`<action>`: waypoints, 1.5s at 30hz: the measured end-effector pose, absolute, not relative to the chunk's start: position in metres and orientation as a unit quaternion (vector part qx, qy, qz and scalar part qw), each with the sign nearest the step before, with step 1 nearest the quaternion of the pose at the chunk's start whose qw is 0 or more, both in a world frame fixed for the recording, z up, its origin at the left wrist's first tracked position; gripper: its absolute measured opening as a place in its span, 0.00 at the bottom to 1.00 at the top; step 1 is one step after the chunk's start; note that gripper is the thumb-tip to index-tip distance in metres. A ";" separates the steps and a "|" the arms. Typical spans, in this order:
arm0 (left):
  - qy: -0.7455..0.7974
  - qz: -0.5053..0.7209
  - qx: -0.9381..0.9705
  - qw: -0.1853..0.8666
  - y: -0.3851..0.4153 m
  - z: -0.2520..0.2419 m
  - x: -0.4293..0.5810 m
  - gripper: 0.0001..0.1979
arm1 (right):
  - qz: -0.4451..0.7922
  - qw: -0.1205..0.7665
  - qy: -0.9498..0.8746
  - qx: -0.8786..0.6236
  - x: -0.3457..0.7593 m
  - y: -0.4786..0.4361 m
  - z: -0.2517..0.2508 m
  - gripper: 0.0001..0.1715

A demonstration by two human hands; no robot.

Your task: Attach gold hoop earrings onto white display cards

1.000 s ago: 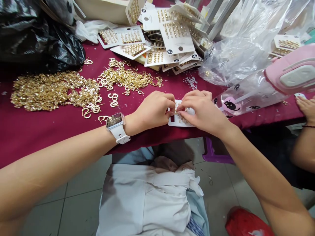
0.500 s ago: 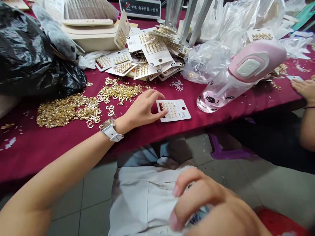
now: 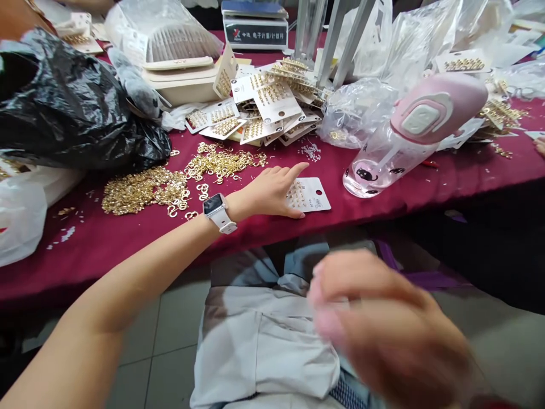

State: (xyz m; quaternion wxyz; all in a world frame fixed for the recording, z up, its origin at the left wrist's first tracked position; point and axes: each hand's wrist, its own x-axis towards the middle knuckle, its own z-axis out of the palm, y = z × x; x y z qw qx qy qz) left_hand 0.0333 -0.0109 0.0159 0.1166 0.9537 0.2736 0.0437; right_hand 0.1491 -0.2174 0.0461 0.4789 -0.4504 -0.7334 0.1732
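White card point(image 3: 313, 196), one, gold pieces in rows, flat on the desk point(image 3: 85, 244) beneath our left grip point(image 3: 272, 190), its fingers spread, unclenched. Long axis runs left-right, holed end pointing right, away from that grip. Right grip point(image 3: 374, 324), blurred, curled, nearer us; whether it holds anything, we cannot tell. Left of the left grip: two gold heaps point(image 3: 142, 190); farther, one black bag point(image 3: 85, 108), contents hidden.

From my station I count one bottle point(image 3: 398, 136), one watch point(image 3: 216, 209), one scale point(image 3: 256, 35), one black bag point(image 3: 80, 108), two main heaps of gold pieces point(image 3: 142, 191) point(image 3: 219, 163), one front card point(image 3: 317, 193); stacked cards point(image 3: 276, 102) uncountable.
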 end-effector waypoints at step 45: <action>0.248 0.185 0.942 0.131 -0.007 -0.005 -0.006 0.10 | 0.042 0.041 -0.836 -0.545 0.162 -0.054 0.037 0.11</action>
